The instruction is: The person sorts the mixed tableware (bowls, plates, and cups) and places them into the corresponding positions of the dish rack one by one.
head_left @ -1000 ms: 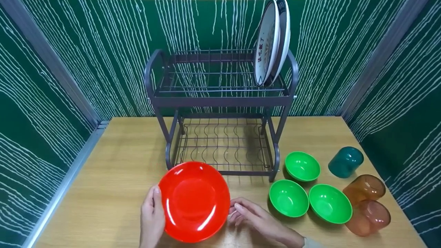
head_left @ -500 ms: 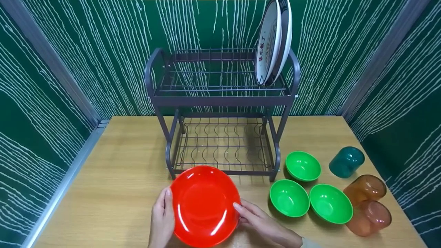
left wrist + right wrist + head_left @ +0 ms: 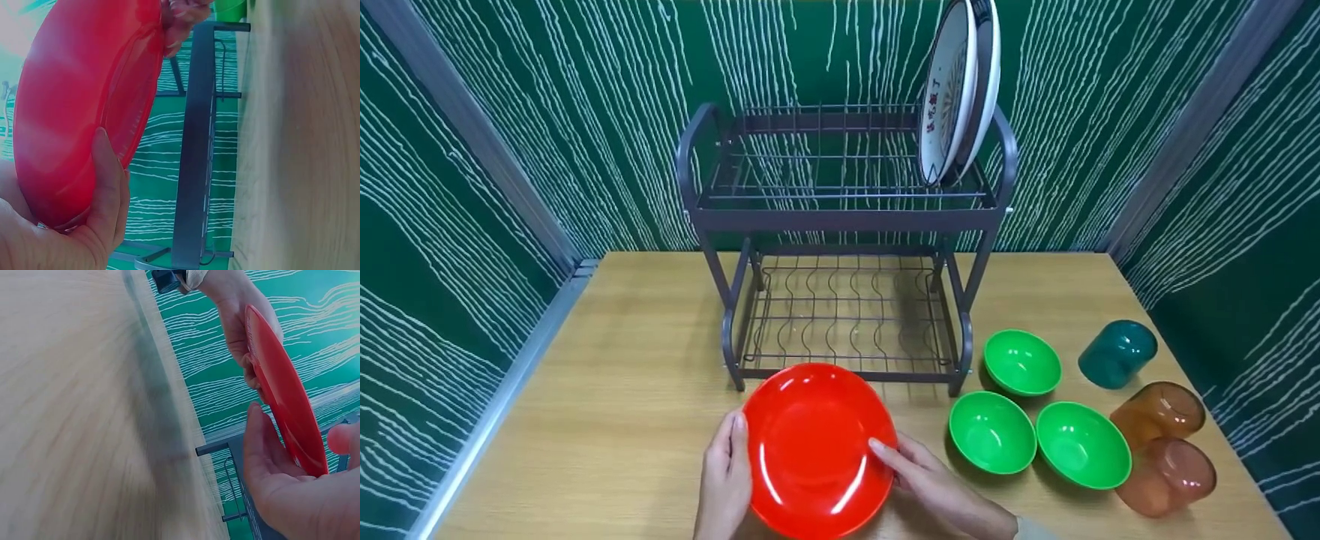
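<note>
A glossy red plate (image 3: 819, 450) is held above the table in front of the rack, its inside facing up. My left hand (image 3: 724, 480) grips the plate's left edge, thumb at the rim. On the opposite side, my right hand (image 3: 926, 484) pinches the rim with its thumb on the upper face and fingers below. The left wrist view shows the left fingers (image 3: 107, 194) against the plate's underside (image 3: 67, 112). In the right wrist view the plate (image 3: 287, 399) appears nearly edge-on between the right thumb and fingers.
A dark two-tier dish rack (image 3: 847, 220) stands behind; two white patterned plates (image 3: 952, 97) lean upright at its upper right. Green bowls (image 3: 991, 433) sit on the wooden table (image 3: 607, 390) to the right, beside a teal cup (image 3: 1117, 354), an amber cup (image 3: 1162, 409) and a pinkish cup (image 3: 1170, 476).
The red plate and my left hand have shifted right and slightly nearer. My right hand, earlier loose beside the rim, has taken hold of the plate's right edge.
</note>
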Available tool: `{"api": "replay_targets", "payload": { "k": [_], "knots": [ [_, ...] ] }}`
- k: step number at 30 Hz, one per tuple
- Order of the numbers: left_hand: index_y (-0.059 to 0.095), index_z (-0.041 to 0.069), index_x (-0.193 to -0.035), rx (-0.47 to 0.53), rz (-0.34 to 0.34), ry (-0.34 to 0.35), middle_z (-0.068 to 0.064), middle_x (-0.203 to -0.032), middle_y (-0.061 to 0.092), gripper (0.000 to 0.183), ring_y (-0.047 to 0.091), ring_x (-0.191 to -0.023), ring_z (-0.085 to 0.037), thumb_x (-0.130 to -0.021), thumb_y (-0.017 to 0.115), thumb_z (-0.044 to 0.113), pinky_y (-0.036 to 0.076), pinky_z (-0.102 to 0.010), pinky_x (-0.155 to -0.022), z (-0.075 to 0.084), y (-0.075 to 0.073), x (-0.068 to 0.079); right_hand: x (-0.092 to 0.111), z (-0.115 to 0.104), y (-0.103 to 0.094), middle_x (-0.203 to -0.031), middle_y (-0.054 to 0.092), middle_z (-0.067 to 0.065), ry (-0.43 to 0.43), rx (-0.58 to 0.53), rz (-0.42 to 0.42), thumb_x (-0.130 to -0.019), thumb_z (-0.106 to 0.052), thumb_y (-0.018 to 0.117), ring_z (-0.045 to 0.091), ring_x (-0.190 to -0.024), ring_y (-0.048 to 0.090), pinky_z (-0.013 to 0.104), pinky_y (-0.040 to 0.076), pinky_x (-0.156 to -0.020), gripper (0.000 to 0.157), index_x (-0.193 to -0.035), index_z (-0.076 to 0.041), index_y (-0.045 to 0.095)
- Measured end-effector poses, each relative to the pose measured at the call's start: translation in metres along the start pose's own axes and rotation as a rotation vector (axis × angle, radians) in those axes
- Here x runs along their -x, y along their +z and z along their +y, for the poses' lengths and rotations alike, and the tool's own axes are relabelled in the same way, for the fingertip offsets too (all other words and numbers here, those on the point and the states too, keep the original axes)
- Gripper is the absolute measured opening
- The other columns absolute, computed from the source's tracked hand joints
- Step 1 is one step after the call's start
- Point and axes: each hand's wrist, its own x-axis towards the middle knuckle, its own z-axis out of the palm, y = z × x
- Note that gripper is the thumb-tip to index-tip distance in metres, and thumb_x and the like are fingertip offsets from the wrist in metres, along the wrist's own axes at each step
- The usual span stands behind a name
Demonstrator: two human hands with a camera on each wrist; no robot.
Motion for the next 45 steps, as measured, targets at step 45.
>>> {"api": "replay_targets", "payload": {
  "k": [45],
  "knots": [
    [0.057,-0.007,-0.132,0.117,-0.118,0.064,-0.013,-0.097,0.070,0.041,0.068,-0.084,-0.020,-0.113,0.040,0.025,0.061,-0.037,-0.064,-0.014,0.003,-0.003,0.027,-0.036,-0.015,-0.140,0.057,0.020,-0.306,0.060,0.268,-0.106,-0.032,0.059,0.033,-0.112,0.066,0.042,0.057,-0.093,0.063,-0.158,-0.007,0.033]
  ]
}}
